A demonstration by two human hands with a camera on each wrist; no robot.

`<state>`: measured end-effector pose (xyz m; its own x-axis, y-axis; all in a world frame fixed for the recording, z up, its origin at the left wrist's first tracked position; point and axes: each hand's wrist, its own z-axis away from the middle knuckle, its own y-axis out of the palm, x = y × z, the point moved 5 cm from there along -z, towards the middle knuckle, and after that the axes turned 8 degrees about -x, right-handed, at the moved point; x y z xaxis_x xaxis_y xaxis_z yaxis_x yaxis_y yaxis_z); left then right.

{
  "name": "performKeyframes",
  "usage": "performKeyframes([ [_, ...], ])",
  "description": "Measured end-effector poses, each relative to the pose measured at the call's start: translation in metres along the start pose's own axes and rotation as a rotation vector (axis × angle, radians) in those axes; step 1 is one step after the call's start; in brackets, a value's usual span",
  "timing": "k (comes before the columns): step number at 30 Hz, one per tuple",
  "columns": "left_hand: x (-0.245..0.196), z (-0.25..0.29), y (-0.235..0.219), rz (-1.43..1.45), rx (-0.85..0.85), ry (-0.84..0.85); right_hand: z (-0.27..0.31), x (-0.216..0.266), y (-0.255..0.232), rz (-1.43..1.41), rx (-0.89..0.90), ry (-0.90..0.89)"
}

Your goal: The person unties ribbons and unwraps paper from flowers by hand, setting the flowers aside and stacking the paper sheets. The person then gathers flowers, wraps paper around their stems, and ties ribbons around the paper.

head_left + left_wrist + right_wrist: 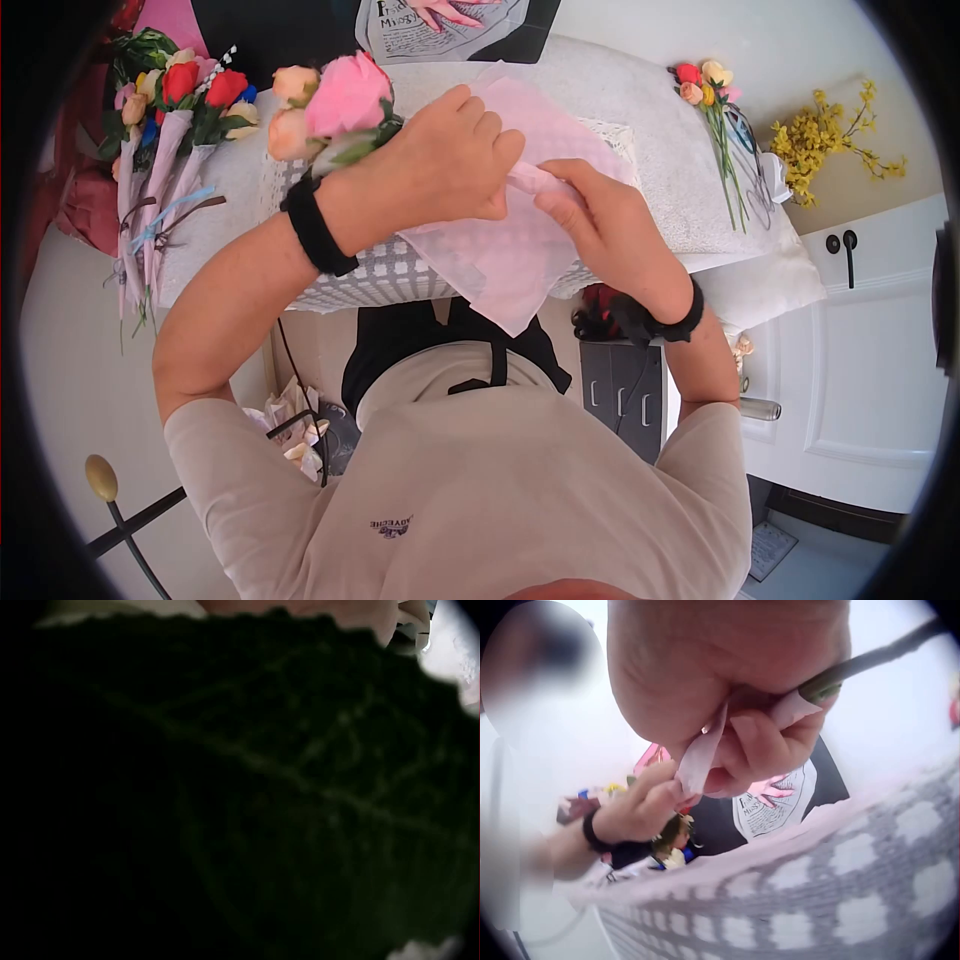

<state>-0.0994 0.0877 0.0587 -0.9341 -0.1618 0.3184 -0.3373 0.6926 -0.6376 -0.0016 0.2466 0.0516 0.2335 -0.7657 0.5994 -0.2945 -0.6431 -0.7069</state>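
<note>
My left hand [455, 155], fingers curled, grips one end of a twisted strip of pink wrapping paper [528, 178]. Thumb and fingers of my right hand [615, 225] hold the paper's other end. In the right wrist view, a green stem [877, 660] sticks out of the paper beneath my right hand. A pink rose [350, 95] and peach roses [292, 134] show beyond my left wrist. A dark green leaf [300, 757] fills nearly all of the left wrist view and hides that hand. Below both hands spreads a thin pink sheet [500, 280].
Paper-wrapped bouquets [165, 160] lie at the table's left. Several loose flowers [710, 90] and a pair of scissors [742, 130] are on the right, near yellow blossom twigs [820, 140]. A grey-and-white checked cloth [350, 285] hangs over the front edge.
</note>
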Motion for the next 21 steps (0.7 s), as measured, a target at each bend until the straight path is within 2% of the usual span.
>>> performKeyframes([
  [1, 0.003, 0.001, 0.002, 0.052, 0.023, -0.013, 0.002, 0.008, 0.0, 0.15, -0.128, -0.203],
  [2, 0.006, 0.002, 0.003, 0.104, 0.047, -0.027, 0.002, 0.006, 0.004, 0.15, -0.127, -0.202],
  [3, 0.007, -0.001, 0.0, 0.105, 0.047, -0.028, 0.002, 0.007, 0.007, 0.272, -0.168, -0.284],
  [4, 0.011, -0.001, 0.004, 0.192, 0.227, -0.099, 0.003, 0.009, 0.009, 0.394, -0.208, -0.365],
  [5, 0.014, -0.001, 0.008, 0.279, 0.405, -0.169, 0.002, 0.009, 0.011, 0.395, -0.206, -0.365],
  [6, 0.018, -0.005, 0.003, 0.28, 0.404, -0.17, 0.003, 0.01, 0.013, 0.489, -0.22, -0.408],
  [8, 0.025, -0.008, 0.004, 0.465, 0.549, -0.176, 0.001, 0.012, 0.016, 0.585, -0.234, -0.45],
  [11, 0.037, 0.004, 0.021, 0.594, 0.548, -0.172, -0.002, 0.016, 0.018, 0.626, -0.223, -0.474],
  [15, 0.035, -0.003, 0.014, 0.648, 0.569, -0.202, -0.009, 0.012, 0.021, 0.588, -0.268, -0.467],
  [17, 0.028, -0.008, 0.005, 0.289, 0.465, -0.184, -0.01, 0.01, 0.018, 0.541, -0.293, -0.445],
  [18, 0.022, -0.008, 0.009, 0.289, 0.467, -0.183, -0.012, 0.004, 0.015, 0.381, -0.209, -0.293],
  [19, 0.019, -0.011, 0.004, 0.165, 0.197, -0.158, -0.014, -0.002, 0.014, 0.222, -0.124, -0.141],
  [20, 0.015, -0.012, -0.005, 0.04, -0.072, -0.133, -0.013, 0.0, 0.012, 0.222, -0.125, -0.139],
  [21, 0.011, -0.014, -0.006, 0.041, -0.072, -0.133, -0.012, 0.0, 0.012, 0.113, -0.067, -0.07],
])
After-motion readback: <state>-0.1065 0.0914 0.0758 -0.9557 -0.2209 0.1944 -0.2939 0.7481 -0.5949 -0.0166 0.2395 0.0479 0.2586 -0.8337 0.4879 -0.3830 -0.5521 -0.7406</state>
